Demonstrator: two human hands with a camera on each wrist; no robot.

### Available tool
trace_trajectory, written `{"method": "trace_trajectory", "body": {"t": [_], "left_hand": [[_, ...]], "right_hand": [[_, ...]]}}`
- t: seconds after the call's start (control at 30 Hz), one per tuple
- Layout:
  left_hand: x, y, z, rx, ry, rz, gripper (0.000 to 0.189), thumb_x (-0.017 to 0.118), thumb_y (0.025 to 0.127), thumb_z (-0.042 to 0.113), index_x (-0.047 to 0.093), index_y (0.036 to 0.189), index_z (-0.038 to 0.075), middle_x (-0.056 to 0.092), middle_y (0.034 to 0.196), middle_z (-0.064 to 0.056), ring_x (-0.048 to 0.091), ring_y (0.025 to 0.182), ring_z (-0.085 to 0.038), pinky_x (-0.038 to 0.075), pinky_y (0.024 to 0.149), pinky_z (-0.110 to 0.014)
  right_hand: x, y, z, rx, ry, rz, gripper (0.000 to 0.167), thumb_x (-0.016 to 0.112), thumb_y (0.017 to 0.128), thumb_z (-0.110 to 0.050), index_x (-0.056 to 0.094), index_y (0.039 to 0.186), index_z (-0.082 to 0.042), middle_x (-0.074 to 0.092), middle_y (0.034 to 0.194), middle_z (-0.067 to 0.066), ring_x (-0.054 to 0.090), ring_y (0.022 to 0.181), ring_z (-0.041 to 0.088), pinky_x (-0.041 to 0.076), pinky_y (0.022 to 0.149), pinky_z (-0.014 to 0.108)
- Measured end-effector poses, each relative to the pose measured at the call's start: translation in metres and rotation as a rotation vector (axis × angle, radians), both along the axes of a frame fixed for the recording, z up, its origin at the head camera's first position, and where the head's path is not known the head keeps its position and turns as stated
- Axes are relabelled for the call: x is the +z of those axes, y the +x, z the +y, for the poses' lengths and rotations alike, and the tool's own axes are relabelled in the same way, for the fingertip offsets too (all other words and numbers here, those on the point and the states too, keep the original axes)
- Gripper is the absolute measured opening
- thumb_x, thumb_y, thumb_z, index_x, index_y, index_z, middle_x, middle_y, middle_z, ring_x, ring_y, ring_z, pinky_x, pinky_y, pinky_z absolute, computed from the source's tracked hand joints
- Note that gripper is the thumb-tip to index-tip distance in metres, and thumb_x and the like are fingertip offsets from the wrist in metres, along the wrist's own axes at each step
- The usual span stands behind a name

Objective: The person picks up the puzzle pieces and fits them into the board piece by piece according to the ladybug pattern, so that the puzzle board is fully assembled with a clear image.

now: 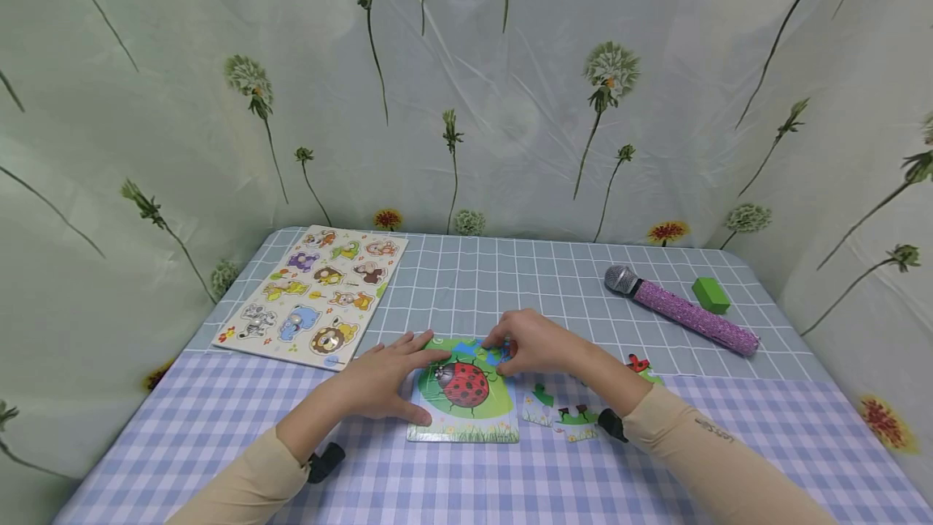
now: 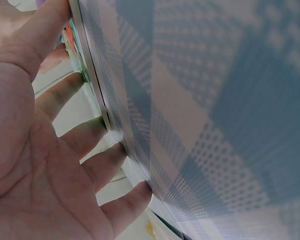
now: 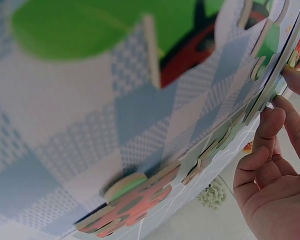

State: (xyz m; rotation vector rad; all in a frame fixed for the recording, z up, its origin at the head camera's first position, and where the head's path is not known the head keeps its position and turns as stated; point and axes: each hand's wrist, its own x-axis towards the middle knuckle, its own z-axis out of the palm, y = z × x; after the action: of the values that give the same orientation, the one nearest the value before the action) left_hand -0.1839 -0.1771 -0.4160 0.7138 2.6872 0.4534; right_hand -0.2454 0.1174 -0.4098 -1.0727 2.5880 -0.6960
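Observation:
A ladybug jigsaw puzzle board (image 1: pixel 465 420) lies flat on the checked cloth in the head view. My left hand (image 1: pixel 386 379) rests along its left side with fingers spread, the thumb on the lower left part and the index fingertip near the top. In the left wrist view, the fingertips of that left hand (image 2: pixel 65 145) touch the board's edge. Over the upper right corner, my right hand (image 1: pixel 538 340) pinches a small blue-and-green puzzle piece (image 1: pixel 497 355), mostly covered by thumb and fingers. The right wrist view shows the right hand (image 3: pixel 282 165) at the board's edge, its other fingers curled.
Several loose puzzle pieces (image 1: pixel 578 421) lie right of the board, partly under my right forearm. At the back left sits an animal puzzle board (image 1: pixel 309 298). A purple glittery microphone (image 1: pixel 685 313) and a green block (image 1: pixel 710 296) lie at the back right.

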Motion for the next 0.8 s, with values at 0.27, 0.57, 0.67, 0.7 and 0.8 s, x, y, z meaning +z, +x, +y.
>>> {"method": "trace_trajectory", "body": {"t": [0.27, 0.57, 0.67, 0.7, 0.8], "left_hand": [[0.0008, 0.0004, -0.0002, -0.004, 0.005, 0.001, 0.093, 0.090, 0.083, 0.055, 0.048, 0.162, 0.030, 0.029, 0.178, -0.012, 0.027, 0.164, -0.046, 0.028, 0.124, -0.079], [0.0032, 0.0017, 0.0008, -0.005, 0.009, -0.001, 0.092, 0.089, 0.083, 0.054, 0.048, 0.162, 0.029, 0.029, 0.178, -0.013, 0.027, 0.163, -0.047, 0.028, 0.124, -0.079], [0.0031, 0.0019, 0.0009, -0.008, 0.008, 0.000, 0.093, 0.089, 0.083, 0.054, 0.048, 0.162, 0.029, 0.029, 0.178, -0.013, 0.027, 0.163, -0.047, 0.028, 0.124, -0.079], [0.0028, 0.0019, 0.0008, -0.007, 0.007, 0.001, 0.093, 0.089, 0.083, 0.054, 0.048, 0.162, 0.029, 0.029, 0.178, -0.013, 0.027, 0.163, -0.047, 0.028, 0.124, -0.079], [0.0022, 0.0016, 0.0005, -0.006, 0.003, 0.002, 0.093, 0.089, 0.083, 0.054, 0.048, 0.162, 0.030, 0.028, 0.178, -0.013, 0.027, 0.164, -0.047, 0.028, 0.124, -0.079]], "right_hand": [[0.0000, -0.0001, -0.0005, 0.005, 0.002, 0.011, 0.035, 0.088, 0.083, -0.012, 0.083, 0.117, -0.008, 0.072, 0.101, 0.001, 0.054, 0.073, 0.001, 0.052, 0.067, 0.017], [-0.0005, -0.0008, 0.0005, 0.002, -0.009, -0.005, 0.035, 0.089, 0.084, -0.011, 0.083, 0.118, -0.007, 0.074, 0.102, 0.001, 0.057, 0.073, 0.000, 0.054, 0.068, 0.017], [0.0003, -0.0002, 0.0005, -0.006, -0.005, -0.020, 0.036, 0.090, 0.084, -0.012, 0.083, 0.119, -0.008, 0.074, 0.101, 0.000, 0.057, 0.073, 0.000, 0.054, 0.068, 0.017], [0.0006, 0.0001, 0.0005, -0.006, 0.000, -0.017, 0.036, 0.090, 0.085, -0.013, 0.083, 0.119, -0.009, 0.074, 0.101, 0.000, 0.057, 0.073, 0.001, 0.054, 0.067, 0.017], [0.0016, 0.0008, 0.0004, -0.006, 0.016, -0.007, 0.035, 0.090, 0.085, -0.014, 0.083, 0.120, -0.012, 0.074, 0.100, -0.001, 0.056, 0.073, 0.002, 0.052, 0.067, 0.018]]}}
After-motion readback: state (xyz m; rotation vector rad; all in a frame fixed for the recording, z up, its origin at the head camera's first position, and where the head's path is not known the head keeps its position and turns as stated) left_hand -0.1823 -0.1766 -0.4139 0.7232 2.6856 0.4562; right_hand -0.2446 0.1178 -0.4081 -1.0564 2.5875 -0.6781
